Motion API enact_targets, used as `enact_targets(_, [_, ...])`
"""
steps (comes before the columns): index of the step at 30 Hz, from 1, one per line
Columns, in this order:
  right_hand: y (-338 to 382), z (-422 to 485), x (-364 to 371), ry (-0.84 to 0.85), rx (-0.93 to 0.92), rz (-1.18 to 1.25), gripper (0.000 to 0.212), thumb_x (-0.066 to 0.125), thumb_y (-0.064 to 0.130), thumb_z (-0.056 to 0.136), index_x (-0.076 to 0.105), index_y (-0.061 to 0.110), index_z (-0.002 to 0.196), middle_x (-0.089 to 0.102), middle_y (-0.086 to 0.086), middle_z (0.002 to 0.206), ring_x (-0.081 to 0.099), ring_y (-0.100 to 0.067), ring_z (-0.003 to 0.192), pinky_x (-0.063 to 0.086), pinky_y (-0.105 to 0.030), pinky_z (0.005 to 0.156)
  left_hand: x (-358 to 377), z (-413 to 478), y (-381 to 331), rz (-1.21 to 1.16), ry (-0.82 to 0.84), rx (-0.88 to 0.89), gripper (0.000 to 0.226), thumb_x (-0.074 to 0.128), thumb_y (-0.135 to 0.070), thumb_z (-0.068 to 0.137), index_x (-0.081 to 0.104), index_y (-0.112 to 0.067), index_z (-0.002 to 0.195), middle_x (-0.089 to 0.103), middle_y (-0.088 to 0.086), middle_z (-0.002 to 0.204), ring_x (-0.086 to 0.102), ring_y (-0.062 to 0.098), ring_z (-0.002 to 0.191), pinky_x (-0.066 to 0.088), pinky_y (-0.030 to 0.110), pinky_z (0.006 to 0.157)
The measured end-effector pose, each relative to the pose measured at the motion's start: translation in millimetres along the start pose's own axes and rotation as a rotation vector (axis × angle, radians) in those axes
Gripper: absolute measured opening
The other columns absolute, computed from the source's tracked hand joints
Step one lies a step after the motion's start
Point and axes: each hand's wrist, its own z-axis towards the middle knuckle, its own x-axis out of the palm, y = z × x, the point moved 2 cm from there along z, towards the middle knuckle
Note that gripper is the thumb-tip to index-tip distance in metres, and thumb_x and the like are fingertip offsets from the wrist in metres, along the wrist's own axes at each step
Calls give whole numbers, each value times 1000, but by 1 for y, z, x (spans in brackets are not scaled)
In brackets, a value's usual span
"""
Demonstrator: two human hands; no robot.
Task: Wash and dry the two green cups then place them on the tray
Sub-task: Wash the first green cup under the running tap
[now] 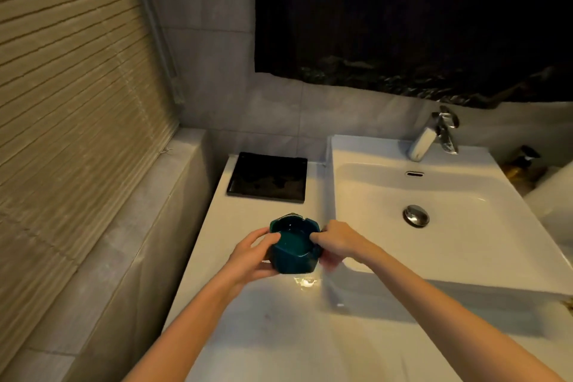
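A dark green cup with a notched rim is held over the white counter, left of the sink. It looks like two cups stacked one in the other, though I cannot tell for sure. My left hand grips its left side with the thumb over the rim. My right hand pinches its right rim, fingers curled round the wall. The black square tray lies on the counter behind the cup, nothing on it.
The white sink basin with a chrome drain plug lies to the right. A chrome faucet stands behind it. A soap dispenser sits at far right. A window blind and a grey ledge bound the left side.
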Motion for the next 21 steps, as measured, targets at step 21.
enact_targets(21, [-225,-4,-226,-469,-428,175,41,51,10,97,37,23,133,65,-1,113,63,-11,94,53,-20,79,309,87,-58,443,133,689,74,80,-2,68,50,-41,124,58,-11,113,62,22,107,54,29,88])
